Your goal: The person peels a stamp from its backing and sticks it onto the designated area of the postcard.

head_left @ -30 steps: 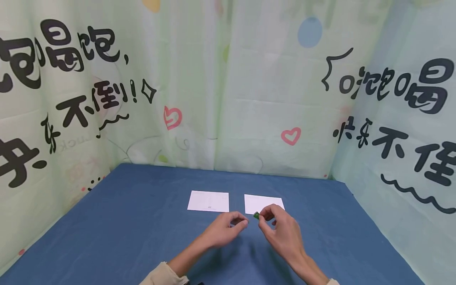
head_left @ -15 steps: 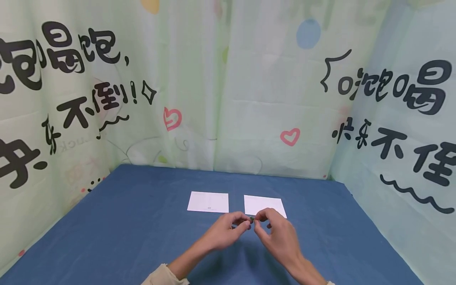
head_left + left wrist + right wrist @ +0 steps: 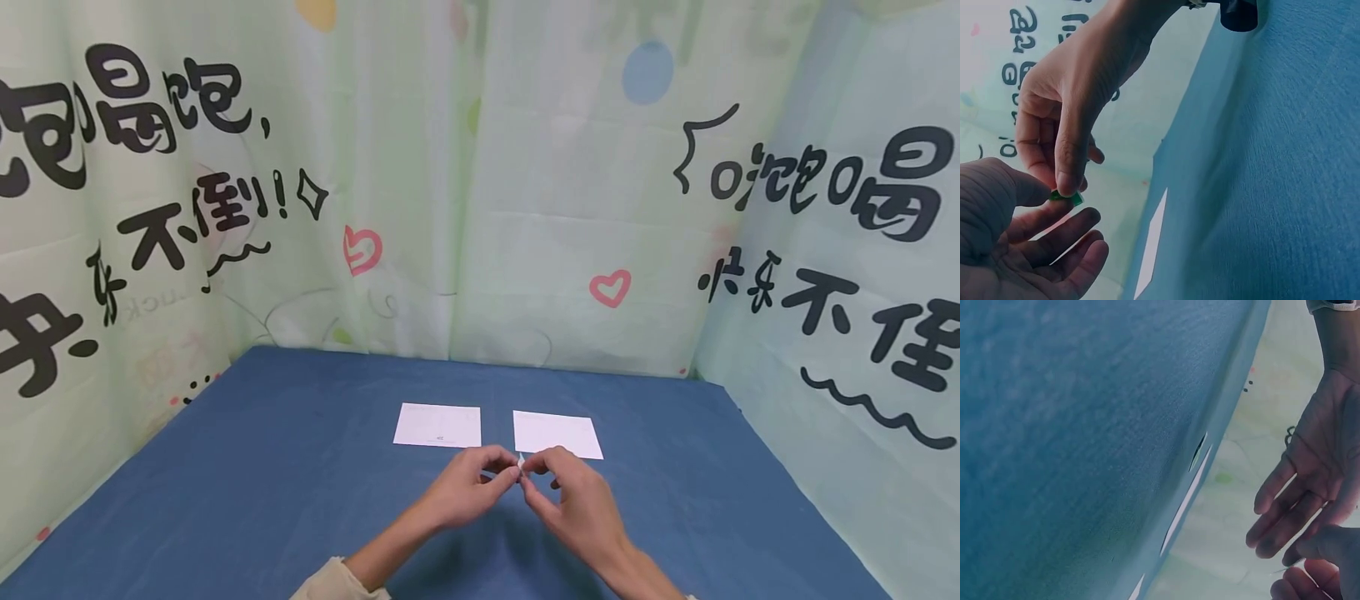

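Between the fingertips of both hands is a small thin piece, green in the left wrist view [image 3: 1067, 197] and pale in the head view [image 3: 521, 460]; its kind is too small to tell. My left hand [image 3: 468, 489] pinches one end between thumb and index finger, its other fingers loosely spread. From the other side my right hand [image 3: 581, 500] pinches it too, thumb and index meeting on it. In the right wrist view only a thin sliver of the piece shows beside the fingertips. Both hands hover above the blue tablecloth [image 3: 300, 483].
Two white cards lie on the cloth beyond the hands, the left card [image 3: 437, 425] and the right card [image 3: 557, 433]. A slim dark object with a pale edge [image 3: 1198, 451] lies near them in the right wrist view. Printed curtains [image 3: 525, 208] enclose the table.
The right hand has moved left, bringing the small green piece to the left hand, which now pinches it too. In the head view its pale side now shows instead of green.
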{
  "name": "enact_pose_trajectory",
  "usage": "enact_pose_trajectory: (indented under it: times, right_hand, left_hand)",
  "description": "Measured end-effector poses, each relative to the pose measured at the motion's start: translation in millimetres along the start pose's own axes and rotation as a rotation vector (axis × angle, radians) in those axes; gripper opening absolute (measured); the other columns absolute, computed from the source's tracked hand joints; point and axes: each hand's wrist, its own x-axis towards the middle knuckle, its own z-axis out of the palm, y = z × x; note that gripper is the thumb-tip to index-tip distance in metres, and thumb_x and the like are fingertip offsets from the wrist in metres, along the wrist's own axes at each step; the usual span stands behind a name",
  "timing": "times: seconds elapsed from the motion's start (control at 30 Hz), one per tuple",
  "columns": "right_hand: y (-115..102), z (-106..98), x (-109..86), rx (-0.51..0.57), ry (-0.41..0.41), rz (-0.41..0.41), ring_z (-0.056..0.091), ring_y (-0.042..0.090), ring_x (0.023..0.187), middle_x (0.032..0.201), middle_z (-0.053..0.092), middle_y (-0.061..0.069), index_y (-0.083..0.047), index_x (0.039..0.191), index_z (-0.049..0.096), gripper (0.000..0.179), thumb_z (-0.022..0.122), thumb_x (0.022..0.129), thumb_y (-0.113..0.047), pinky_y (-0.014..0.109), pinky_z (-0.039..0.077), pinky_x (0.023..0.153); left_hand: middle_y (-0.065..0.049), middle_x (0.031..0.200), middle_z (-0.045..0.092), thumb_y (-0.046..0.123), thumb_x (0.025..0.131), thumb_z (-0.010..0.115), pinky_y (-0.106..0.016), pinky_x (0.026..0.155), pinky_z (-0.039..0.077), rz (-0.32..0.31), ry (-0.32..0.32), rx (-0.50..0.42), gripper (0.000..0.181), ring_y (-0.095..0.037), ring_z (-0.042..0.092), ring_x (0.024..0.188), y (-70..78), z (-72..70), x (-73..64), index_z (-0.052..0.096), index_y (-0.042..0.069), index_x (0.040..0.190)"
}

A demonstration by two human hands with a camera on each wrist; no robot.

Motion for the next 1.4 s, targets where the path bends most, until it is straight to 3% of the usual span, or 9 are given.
enact_pose_trajectory:
  times: [0.2,0.47,0.63,0.93,1.13,1.4]
  right_hand:
    - [-4.5,-0.1,-1.7,0.021,-0.046,0.054,0.063,0.005,0.082,0.088,0.066,-0.008,-0.019,0.092,0.070,0.025,0.087,0.078,-0.007,0.025,0.055,0.068]
    - [-3.0,3.7,-4.4,0.042,-0.013,0.000,0.065,0.007,0.081,0.088,0.068,-0.005,-0.017,0.092,0.069,0.025,0.086,0.078,-0.004,0.024,0.054,0.066]
    - [-4.2,3.5,-4.6,0.047,-0.037,0.031,0.065,0.006,0.081,0.088,0.068,-0.005,-0.018,0.091,0.070,0.024,0.086,0.079,-0.005,0.025,0.055,0.067]
    - [-5.7,2.8,-6.2,0.055,-0.077,0.039,0.067,0.013,0.082,0.090,0.067,-0.009,-0.018,0.092,0.070,0.021,0.083,0.082,-0.005,0.025,0.054,0.067]
    - [-4.9,2.4,-7.4,0.053,-0.081,0.035,0.065,0.010,0.080,0.088,0.067,-0.011,-0.019,0.091,0.071,0.018,0.081,0.084,-0.006,0.024,0.053,0.065]
    - [-5.4,1.1,-8.3,0.044,-0.102,0.093,0.063,0.009,0.075,0.083,0.063,-0.015,-0.020,0.086,0.070,0.015,0.079,0.087,-0.008,0.026,0.053,0.065]
  left_hand:
    - [-0.002,0.105,0.073,0.020,0.105,0.058,-0.034,0.090,0.055,0.021,-0.013,0.007,0.023,-0.016,0.067,0.101,-2.5,-2.7,-0.9,0.073,0.005,0.112]
    - [-0.003,0.104,0.074,0.016,0.104,0.060,-0.030,0.086,0.055,0.042,-0.005,0.025,0.020,-0.014,0.067,0.098,-5.5,-3.0,-3.1,0.074,0.004,0.108]
    - [-0.005,0.105,0.074,0.014,0.104,0.059,-0.029,0.086,0.056,0.054,-0.011,0.015,0.020,-0.013,0.067,0.098,-5.8,-3.8,-4.8,0.074,0.003,0.109]
    - [-0.003,0.102,0.074,0.014,0.103,0.060,-0.028,0.085,0.055,0.039,-0.018,0.025,0.018,-0.010,0.066,0.094,-6.0,-4.8,-6.6,0.075,0.004,0.106]
    - [-0.003,0.100,0.074,0.014,0.103,0.061,-0.028,0.084,0.055,0.035,-0.019,0.038,0.017,-0.010,0.066,0.093,-5.6,-4.9,-7.5,0.075,0.005,0.104]
    - [-0.003,0.100,0.074,0.012,0.103,0.061,-0.028,0.083,0.055,0.027,-0.035,0.027,0.016,-0.010,0.065,0.091,-4.8,-5.2,-8.9,0.075,0.004,0.103]
